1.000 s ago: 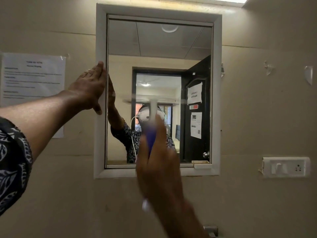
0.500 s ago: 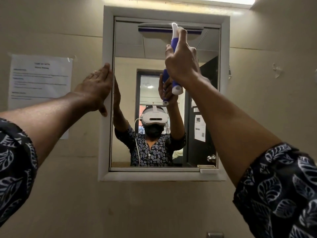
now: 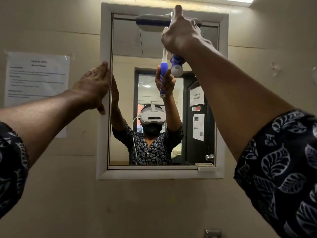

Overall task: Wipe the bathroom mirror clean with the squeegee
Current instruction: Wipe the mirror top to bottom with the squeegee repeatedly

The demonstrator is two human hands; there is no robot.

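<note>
- The right hand is curled tight round the squeegee handle, thumb up. The blade is at the very top of the mirror, just above & to the left of that hand.
- The left hand is flat, fingers pressed together, on the mirror's white frame, holding nothing.
- The step looks like the start of a pull down the glass.
- To do it well: keep the blade flat on the glass w/ even push, pull straight down toward the bottom edge in 1 go, no stops. Then do the next strip beside it, w/ a little overlap so no line is left.
- The left hand should keep steady on the frame, away from the blade's path.
- The blade could slip onto the top frame edge, so start just under it.
- Count: 1 squeegee, 1 mirror, 2 hands, 1 paper sheet on the wall left of the left hand.
- Can't tell if the glass is wet or has streaks.
</note>
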